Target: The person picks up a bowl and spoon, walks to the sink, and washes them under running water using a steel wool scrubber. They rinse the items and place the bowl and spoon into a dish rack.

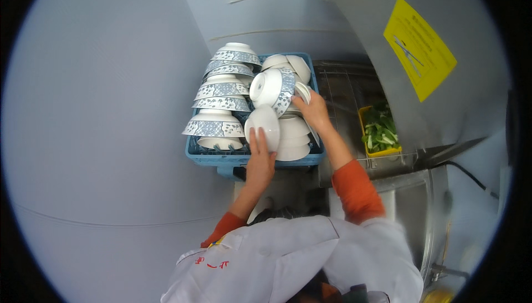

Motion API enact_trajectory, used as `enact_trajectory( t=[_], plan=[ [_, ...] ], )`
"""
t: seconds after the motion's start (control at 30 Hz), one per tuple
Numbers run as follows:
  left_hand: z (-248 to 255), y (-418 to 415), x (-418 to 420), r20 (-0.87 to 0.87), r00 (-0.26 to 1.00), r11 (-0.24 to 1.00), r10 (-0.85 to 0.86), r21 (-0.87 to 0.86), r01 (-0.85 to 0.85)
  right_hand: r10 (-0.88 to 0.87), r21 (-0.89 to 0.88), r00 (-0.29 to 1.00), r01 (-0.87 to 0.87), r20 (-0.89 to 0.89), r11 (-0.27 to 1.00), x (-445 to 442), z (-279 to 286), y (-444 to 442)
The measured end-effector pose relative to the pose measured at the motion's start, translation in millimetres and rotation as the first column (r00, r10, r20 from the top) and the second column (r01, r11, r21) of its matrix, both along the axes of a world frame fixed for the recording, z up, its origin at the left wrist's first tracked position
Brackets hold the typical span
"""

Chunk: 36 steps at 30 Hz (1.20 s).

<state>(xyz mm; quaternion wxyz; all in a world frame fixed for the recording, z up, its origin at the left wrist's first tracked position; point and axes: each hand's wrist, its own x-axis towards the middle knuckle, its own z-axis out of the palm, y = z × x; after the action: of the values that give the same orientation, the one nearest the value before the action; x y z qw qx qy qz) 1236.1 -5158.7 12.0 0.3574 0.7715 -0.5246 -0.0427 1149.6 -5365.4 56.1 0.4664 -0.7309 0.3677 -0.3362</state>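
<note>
A blue plastic dish rack stands before me, heaped with bowls. My left hand rests its fingers on a tilted plain white bowl at the rack's near middle; whether it grips the bowl cannot be made out. My right hand grips the rim side of a blue-patterned white bowl, tipped so that its foot faces left. Upside-down patterned bowls are stacked along the left side. Below my right hand, plain white bowls form a stack. More white bowls lie at the far right corner.
Right of the rack runs a stainless steel counter, with a yellow basket of leafy greens. A metal panel bearing a yellow sheet leans in above it. A pale wall closes the left; a sink lies near right.
</note>
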Motion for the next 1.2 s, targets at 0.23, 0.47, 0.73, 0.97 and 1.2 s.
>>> enact_trajectory(
  t=[0.23, 0.47, 0.73, 0.97, 1.2],
  plan=[
    [1, -22, 1, 0.051, 0.990, 0.988, 0.132, 0.073, -0.136, 0.252, -0.067, 0.960, -0.261, -0.120, 0.963, 19, -26, 23],
    [-12, -8, 16, -0.087, 0.987, 0.987, 0.133, -0.076, -0.140, 0.273, -0.116, 0.956, -0.284, -0.107, 0.952, 45, -35, 46],
    [-13, 12, 31, -0.115, 0.992, 0.986, 0.056, -0.148, -0.073, 0.294, 0.006, 0.948, -0.295, -0.119, 0.955, 50, -34, 47],
    [-8, 24, 39, 0.135, 0.991, 0.975, 0.016, -0.224, 0.015, 0.115, -0.018, 0.993, -0.115, -0.022, 0.993, 37, -51, 50],
    [11, 7, 34, 0.265, 0.959, 0.967, -0.097, -0.204, 0.154, -0.233, 0.127, 0.960, 0.215, 0.155, 0.968, 32, -53, -9]
  ],
)
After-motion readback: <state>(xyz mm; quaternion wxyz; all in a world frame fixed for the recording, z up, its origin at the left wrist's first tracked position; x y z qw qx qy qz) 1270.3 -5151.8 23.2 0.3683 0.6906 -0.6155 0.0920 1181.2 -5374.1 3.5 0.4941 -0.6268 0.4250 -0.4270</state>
